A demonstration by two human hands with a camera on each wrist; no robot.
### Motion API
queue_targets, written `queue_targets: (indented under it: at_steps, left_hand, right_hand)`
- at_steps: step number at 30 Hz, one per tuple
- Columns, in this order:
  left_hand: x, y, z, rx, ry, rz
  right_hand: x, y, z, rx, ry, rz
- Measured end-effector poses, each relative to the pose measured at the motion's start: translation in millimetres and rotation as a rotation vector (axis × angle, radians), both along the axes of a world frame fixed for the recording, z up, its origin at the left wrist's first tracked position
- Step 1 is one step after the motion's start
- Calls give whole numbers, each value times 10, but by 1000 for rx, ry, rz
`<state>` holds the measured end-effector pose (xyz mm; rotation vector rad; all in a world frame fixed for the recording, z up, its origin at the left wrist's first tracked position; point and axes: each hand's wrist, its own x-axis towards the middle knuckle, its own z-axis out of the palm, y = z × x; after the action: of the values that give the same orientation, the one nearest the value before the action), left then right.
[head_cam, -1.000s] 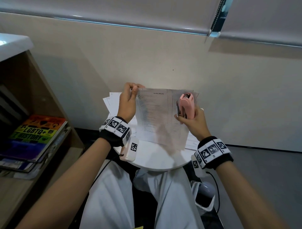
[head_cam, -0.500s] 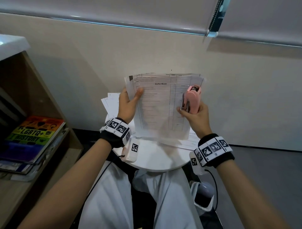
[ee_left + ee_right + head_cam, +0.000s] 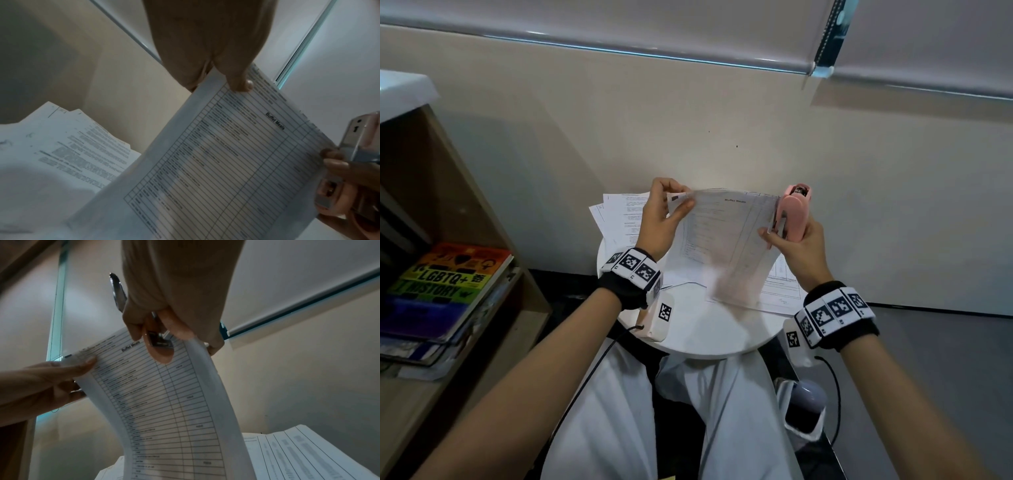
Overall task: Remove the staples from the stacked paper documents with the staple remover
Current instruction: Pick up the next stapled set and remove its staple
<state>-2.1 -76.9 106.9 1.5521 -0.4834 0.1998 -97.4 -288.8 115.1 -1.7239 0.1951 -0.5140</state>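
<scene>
A stapled document (image 3: 722, 240) headed "Buffet Meals" (image 3: 236, 154) (image 3: 164, 402) is held up over the small round white table (image 3: 705, 335). My left hand (image 3: 659, 219) pinches its top left corner, thumb (image 3: 239, 81) on the front. My right hand (image 3: 798, 246) grips the pink staple remover (image 3: 792, 216) (image 3: 158, 347) (image 3: 353, 146) and also holds the paper's right edge. The remover stands upright against the top right corner. I cannot see the staple.
More printed sheets (image 3: 619, 216) (image 3: 72, 146) lie on the table behind the held document, and others (image 3: 780, 284) (image 3: 308, 454) to the right. A wooden shelf (image 3: 448, 308) with a rainbow-covered book (image 3: 448, 274) stands at the left. The wall (image 3: 722, 120) is close behind the table.
The document was raised upright half a second ago and is now lowered and tilted flatter. The left hand has shifted to its top left corner. The remover has stayed at the right edge.
</scene>
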Motion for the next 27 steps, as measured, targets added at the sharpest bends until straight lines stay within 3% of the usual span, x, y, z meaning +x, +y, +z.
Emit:
queue_targets:
  at_steps: [7,15,22,27]
  left_hand:
    - [-15,-168,340,70,-157,108]
    - [-13,-198,98,57,-108,149]
    - [-71,-208,151,8,-142,140]
    - [-86,-205,113,-7,-171,127]
  right_hand:
    - [110,33,282,51,-110,-39]
    - [226,243,811,298,-386,-168]
    - [631,963,1106,482,-334,-74]
    - [848,1220,984,447,-349,-125]
